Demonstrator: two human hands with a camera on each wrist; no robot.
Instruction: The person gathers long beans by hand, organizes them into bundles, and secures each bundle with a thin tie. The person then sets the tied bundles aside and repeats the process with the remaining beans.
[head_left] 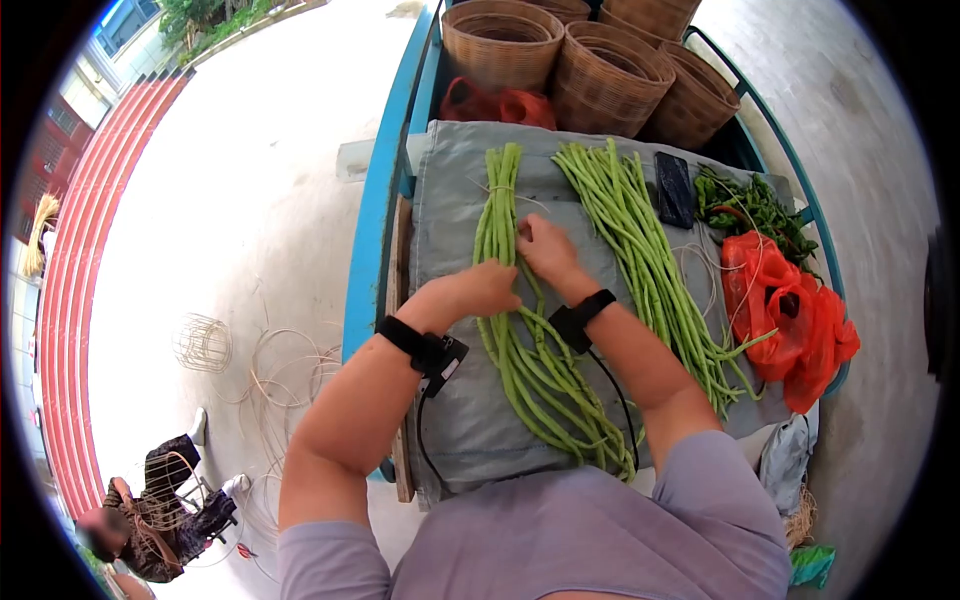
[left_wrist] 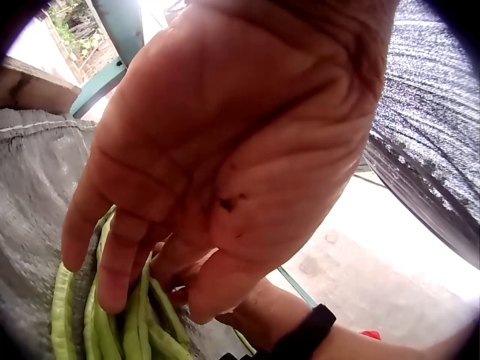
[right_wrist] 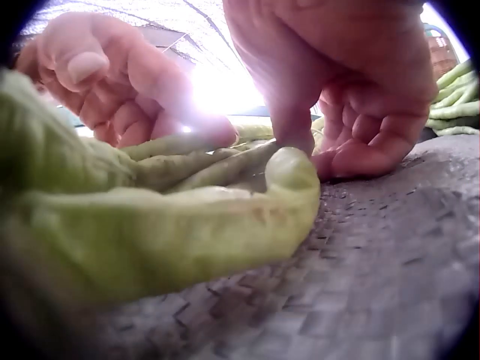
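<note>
A long bundle of green yardlong beans (head_left: pixel 500 225) lies on a grey woven cloth, its upper end bound by a thin tie (head_left: pixel 497 188). Across the middle of this bundle lies my left hand (head_left: pixel 485 288), its fingers (left_wrist: pixel 118 259) reaching down fairly straight onto the pods. My right hand (head_left: pixel 550 250) is at the bundle's right edge, fingers curled, and pinches beans beside the cloth, as the right wrist view shows. Below the hands the beans fan out loosely toward my body. A second spread of yardlong beans (head_left: pixel 640 230) lies to the right.
On the grey cloth (head_left: pixel 450 400) are a dark phone (head_left: pixel 675 188), green peppers (head_left: pixel 755 215) and a red plastic bag (head_left: pixel 780 300). Woven baskets (head_left: pixel 610 80) stand behind it. A blue rail (head_left: pixel 375 250) runs along the left side. A person (head_left: pixel 160 510) sits at lower left.
</note>
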